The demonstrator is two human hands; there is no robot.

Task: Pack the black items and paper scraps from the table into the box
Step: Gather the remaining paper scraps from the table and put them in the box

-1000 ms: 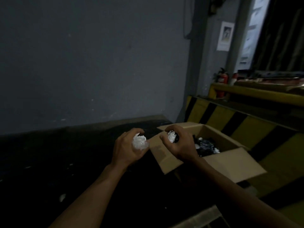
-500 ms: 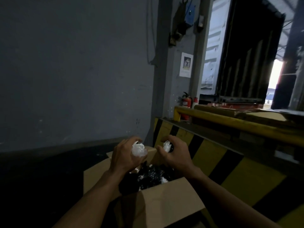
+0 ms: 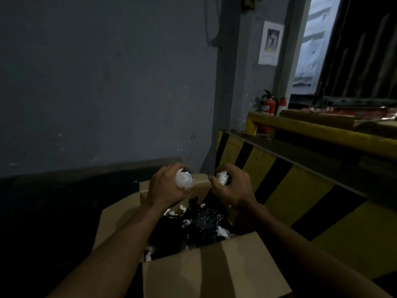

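An open cardboard box (image 3: 214, 274) stands in front of me with its flaps spread. Inside lie black items (image 3: 202, 222) mixed with white paper scraps (image 3: 223, 232). My left hand (image 3: 165, 190) hovers over the far side of the box, closed around a white crumpled paper wad (image 3: 183, 179). My right hand (image 3: 233, 188) is beside it, also above the box, gripping a smaller white paper scrap (image 3: 223, 177) together with something black that is mostly hidden by the fingers.
A dark table (image 3: 53, 211) stretches to the left of the box. A yellow-and-black striped barrier (image 3: 300, 190) runs along the right. A grey wall (image 3: 107, 82) is behind, and a red fire extinguisher (image 3: 268, 108) stands beyond the barrier.
Both hands, each holding paper, have come from beside the box to above its opening. My view has swung right and then tilted down, so the box now fills the lower middle.
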